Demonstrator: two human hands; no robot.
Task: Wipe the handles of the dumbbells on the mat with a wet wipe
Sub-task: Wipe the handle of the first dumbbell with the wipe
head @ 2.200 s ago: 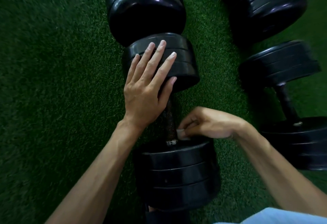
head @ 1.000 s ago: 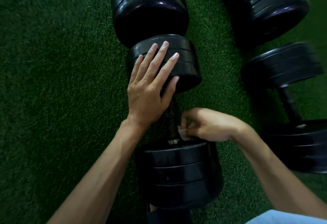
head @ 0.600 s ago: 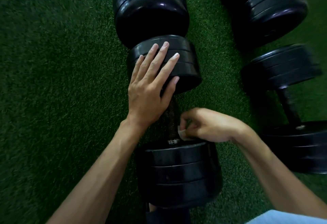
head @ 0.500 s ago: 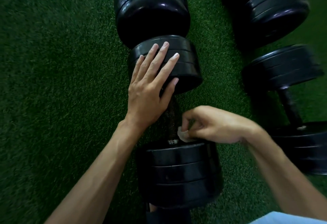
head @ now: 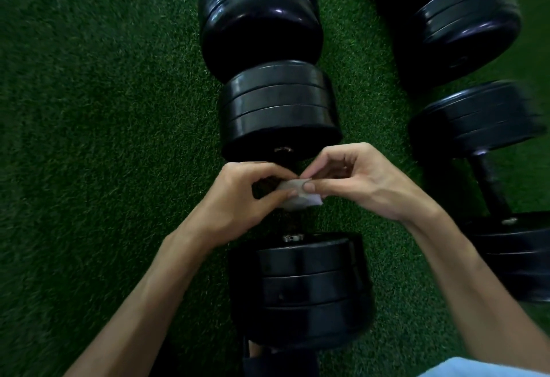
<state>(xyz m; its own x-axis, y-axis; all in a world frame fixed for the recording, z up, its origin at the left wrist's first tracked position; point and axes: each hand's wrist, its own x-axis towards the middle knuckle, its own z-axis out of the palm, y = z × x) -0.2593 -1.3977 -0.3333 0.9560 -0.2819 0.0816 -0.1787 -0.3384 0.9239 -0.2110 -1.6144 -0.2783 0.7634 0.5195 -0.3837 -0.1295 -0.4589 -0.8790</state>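
— Holding what, those two hands?

— Both pinch the wet wipe (head: 297, 198): the left hand (head: 238, 201) has curled fingers closed on its left end, the right hand (head: 357, 180) nips it between thumb and forefinger.

— And where is it?

— Just above the handle (head: 293, 223) of the middle dumbbell (head: 297, 287) on the green mat (head: 104, 138); contact can't be judged. Another dumbbell (head: 482, 126) lies right, and a third (head: 262, 19) farther off.

Both forearms are bare from wrist to elbow, with no sleeves, watch, rings or bands. The left hand (head: 235, 198) and right hand (head: 357, 180) have short, trimmed nails on slender fingers (head: 309, 187). A pale blue garment (head: 482, 369) shows at the lower right corner.
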